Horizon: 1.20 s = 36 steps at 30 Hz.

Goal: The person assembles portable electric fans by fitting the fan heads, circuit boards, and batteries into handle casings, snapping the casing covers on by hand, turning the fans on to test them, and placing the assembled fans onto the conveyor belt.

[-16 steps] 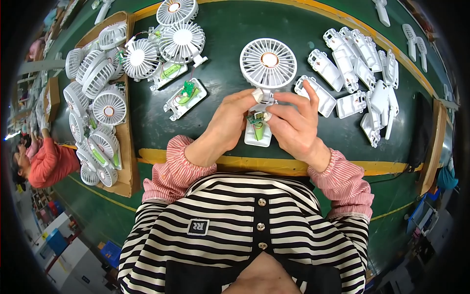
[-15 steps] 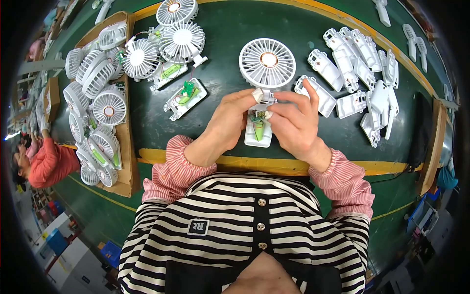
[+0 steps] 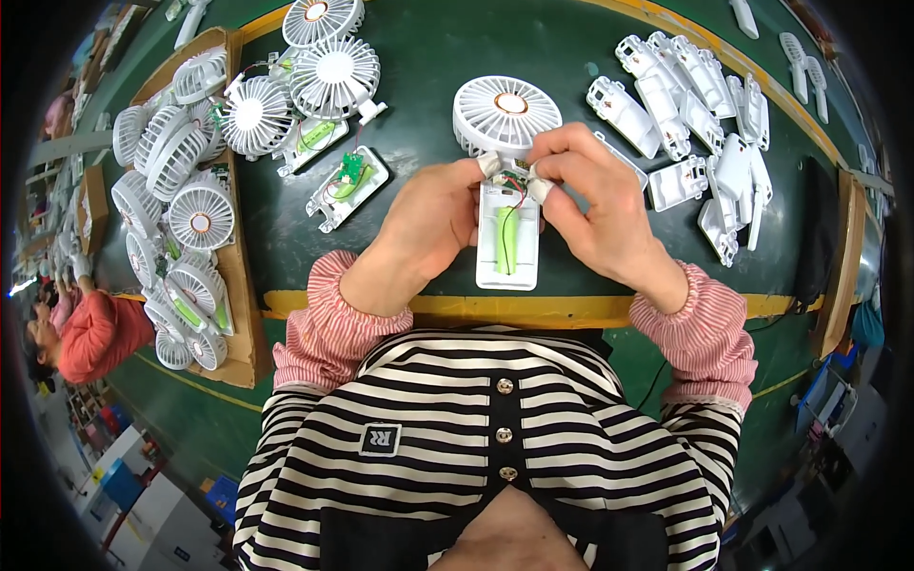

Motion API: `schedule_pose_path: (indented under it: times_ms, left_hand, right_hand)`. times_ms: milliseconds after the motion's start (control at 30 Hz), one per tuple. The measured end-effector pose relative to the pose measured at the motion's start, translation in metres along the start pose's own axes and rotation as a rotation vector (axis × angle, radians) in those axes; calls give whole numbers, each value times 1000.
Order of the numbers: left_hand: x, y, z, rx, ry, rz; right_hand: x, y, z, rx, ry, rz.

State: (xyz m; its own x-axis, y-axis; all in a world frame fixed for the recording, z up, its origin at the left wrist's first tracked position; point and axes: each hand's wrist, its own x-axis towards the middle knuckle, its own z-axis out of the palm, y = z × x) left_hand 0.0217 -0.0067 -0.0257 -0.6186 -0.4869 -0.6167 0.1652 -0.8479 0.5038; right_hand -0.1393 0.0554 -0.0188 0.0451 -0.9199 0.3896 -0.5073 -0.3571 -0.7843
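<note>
In front of me a white handheld fan (image 3: 487, 119) stretches away, its round grille at the far end. Its opened handle shell (image 3: 488, 249) points toward me, with a green battery cell (image 3: 506, 238) and thin red and black wires inside. My left hand (image 3: 426, 226) pinches the neck joint from the left, a white cover on its fingertip. From the right, my right hand (image 3: 606, 211) has thumb and fingers closed at the same joint, beside a small circuit board (image 3: 517, 178). Fingers partly hide the joint.
A cardboard box (image 3: 246, 314) full of fan heads stands at left. Next to it lie loose fan heads (image 3: 333, 74) and an open handle with a green board (image 3: 350, 171). White handle covers (image 3: 681, 183) are heaped at right. A co-worker in red (image 3: 105, 324) sits far left.
My right fingers have shifted from above the board to its right side, uncovering more of the battery and wires. The fan grille now tilts, showing more of its side.
</note>
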Motion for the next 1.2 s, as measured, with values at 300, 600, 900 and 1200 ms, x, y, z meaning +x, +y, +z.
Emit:
schedule_pose_path:
  times_ms: [300,600,900,1200]
  left_hand:
    - [1,2,-9,-19,-158,-39]
    - [1,3,-9,-41,-178,-47]
    - [1,0,-9,-9,-110,-47]
    - [0,-1,-4,12,-29,-8]
  right_hand:
    - [5,-6,-9,-30,-166,55]
    - [6,-7,-8,-56,-179,25]
    - [6,-5,-4,-123,-162,-94]
    - [4,-6,0,-133,-133,-80]
